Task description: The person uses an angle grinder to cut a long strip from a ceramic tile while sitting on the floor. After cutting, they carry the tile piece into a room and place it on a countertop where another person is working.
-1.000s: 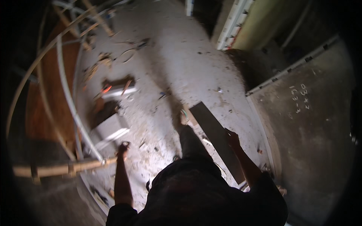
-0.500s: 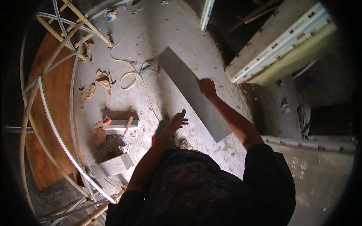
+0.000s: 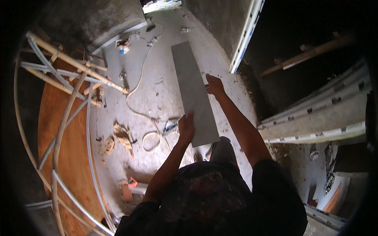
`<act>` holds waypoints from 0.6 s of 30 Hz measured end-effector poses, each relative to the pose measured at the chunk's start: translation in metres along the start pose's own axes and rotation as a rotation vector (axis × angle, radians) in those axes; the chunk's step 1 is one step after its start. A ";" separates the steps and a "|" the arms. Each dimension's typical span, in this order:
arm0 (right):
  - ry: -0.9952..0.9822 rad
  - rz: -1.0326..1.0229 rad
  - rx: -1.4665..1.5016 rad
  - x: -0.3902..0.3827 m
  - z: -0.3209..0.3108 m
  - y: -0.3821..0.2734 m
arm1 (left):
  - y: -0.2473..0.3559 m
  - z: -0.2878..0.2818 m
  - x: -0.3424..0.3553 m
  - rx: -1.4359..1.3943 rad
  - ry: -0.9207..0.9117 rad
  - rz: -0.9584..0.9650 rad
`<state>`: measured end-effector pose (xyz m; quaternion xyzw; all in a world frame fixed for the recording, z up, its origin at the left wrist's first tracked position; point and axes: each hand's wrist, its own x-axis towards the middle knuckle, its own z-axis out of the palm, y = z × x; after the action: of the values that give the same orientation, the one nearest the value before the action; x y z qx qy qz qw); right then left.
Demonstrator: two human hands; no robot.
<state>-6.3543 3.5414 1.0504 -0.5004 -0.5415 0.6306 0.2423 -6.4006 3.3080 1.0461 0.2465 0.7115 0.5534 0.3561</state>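
Observation:
A long, flat grey panel [image 3: 195, 90], rectangular and plain-faced, slants in front of my body above the floor. My left hand [image 3: 186, 128] grips its left edge near the lower end, thumb on the upper face and fingers out of sight beneath. At the opposite long edge, about midway along, is my right hand [image 3: 214, 85]. Its thumb sticks up away from the panel and the other fingers are at the edge, loosely apart; whether any reach underneath is hard to make out.
On the left, bamboo poles and metal tubes [image 3: 71, 110] cross before a brown wooden sheet [image 3: 63, 137]. A pale hose [image 3: 147, 135] coils over the dusty floor near torn brown paper [image 3: 122, 135]. An orange-handled tool [image 3: 132, 182] lies lower left. White-edged panels [image 3: 315, 122] stand at right.
My left hand, free before, has taken hold of the panel's lower left edge. The panel has turned more upright in view, and my right hand has loosened. My view has shifted.

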 end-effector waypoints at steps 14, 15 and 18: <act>-0.261 0.409 -0.343 0.478 -0.170 -0.020 | 0.018 -0.093 0.543 0.034 0.146 -0.324; -0.300 0.442 -0.331 0.536 -0.177 -0.031 | 0.010 -0.098 0.578 -0.044 0.144 -0.316; -0.290 0.271 -0.515 0.659 -0.097 -0.113 | 0.022 -0.132 0.653 0.096 0.175 -0.369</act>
<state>-6.5455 4.1762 0.9202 -0.5177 -0.6406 0.5641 -0.0585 -6.9124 3.7192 0.9325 0.0797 0.7984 0.4634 0.3762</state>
